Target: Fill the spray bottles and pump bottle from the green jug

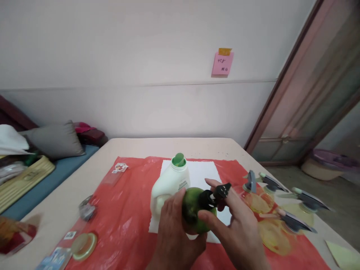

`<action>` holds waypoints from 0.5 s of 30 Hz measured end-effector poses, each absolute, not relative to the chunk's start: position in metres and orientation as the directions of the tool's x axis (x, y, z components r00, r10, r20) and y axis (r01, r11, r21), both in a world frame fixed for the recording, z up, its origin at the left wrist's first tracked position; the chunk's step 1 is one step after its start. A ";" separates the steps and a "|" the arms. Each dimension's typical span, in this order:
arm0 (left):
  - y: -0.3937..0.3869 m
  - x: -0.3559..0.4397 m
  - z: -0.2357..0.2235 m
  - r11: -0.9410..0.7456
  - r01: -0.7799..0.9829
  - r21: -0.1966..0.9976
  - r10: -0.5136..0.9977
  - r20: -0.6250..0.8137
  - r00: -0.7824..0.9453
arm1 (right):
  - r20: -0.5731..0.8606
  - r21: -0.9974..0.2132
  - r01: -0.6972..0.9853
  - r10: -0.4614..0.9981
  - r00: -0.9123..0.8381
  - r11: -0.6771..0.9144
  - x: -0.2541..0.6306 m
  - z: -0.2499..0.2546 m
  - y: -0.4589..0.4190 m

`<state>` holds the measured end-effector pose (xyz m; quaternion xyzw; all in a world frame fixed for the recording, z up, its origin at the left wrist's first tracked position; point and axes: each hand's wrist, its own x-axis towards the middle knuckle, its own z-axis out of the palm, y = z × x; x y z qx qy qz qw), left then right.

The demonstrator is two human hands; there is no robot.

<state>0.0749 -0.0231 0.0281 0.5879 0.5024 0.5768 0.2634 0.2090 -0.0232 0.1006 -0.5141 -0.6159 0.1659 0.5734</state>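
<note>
My left hand (180,225) is wrapped round a green pump bottle (194,210), which is tilted with its top toward the right. At its neck is a black pump head (209,198). The fingers and thumb of my right hand (234,221) close round this pump head, with the spout poking out above them. Just behind the bottle stands a large white jug (168,187) without a cap, its open mouth showing a green inside. Under the jug lies a white cloth (201,170) with a scalloped edge.
Red plastic sheeting (132,210) covers much of the table. Suction-cup hooks (270,187) and yellow discs (274,236) lie at the right. At the left are a round lid (84,245), a small packet (119,168) and a blurred jar (17,234). A pink note (222,64) hangs on the wall.
</note>
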 end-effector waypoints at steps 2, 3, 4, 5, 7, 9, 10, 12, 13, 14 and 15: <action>-0.023 0.076 0.031 -0.391 0.212 0.896 0.867 0.436 -0.243 | 0.495 -0.818 0.370 0.866 0.067 0.439 0.214 0.099 -0.023; -0.023 0.076 0.031 -0.410 0.190 0.892 0.850 0.449 -0.274 | 0.476 -0.835 0.334 0.879 0.036 0.438 0.216 0.097 -0.023; -0.022 0.076 0.030 -0.426 0.182 0.886 0.841 0.462 -0.283 | 0.457 -0.853 0.303 0.889 0.039 0.425 0.217 0.095 -0.023; -0.022 0.075 0.029 -0.434 0.184 0.882 0.842 0.470 -0.265 | 0.436 -0.873 0.275 0.897 0.071 0.402 0.217 0.092 -0.022; -0.022 0.074 0.027 -0.433 0.178 0.884 0.858 0.465 -0.220 | 0.384 -0.911 0.222 0.909 0.158 0.347 0.212 0.085 -0.020; -0.024 0.073 0.028 -0.416 0.132 0.900 0.870 0.436 -0.229 | 0.343 -0.936 0.148 0.921 0.182 0.319 0.207 0.081 -0.019; -0.026 0.071 0.031 -0.390 0.107 0.915 0.880 0.404 -0.249 | 0.329 -0.943 0.103 0.931 0.159 0.316 0.205 0.080 -0.018; -0.028 0.064 0.043 -0.281 0.088 0.956 0.915 0.295 -0.276 | 0.321 -0.947 0.022 0.943 0.092 0.321 0.206 0.079 -0.017; -0.028 0.058 0.051 -0.205 0.096 0.974 0.936 0.223 -0.274 | 0.323 -0.946 -0.002 0.944 0.071 0.324 0.208 0.079 -0.016; -0.027 0.051 0.060 -0.132 0.103 0.986 0.943 0.157 -0.293 | 0.322 -0.946 -0.007 0.944 0.069 0.324 0.212 0.080 -0.015; -0.025 0.042 0.069 -0.090 0.105 0.990 0.943 0.119 -0.312 | 0.318 -0.948 0.005 0.944 0.083 0.319 0.217 0.080 -0.014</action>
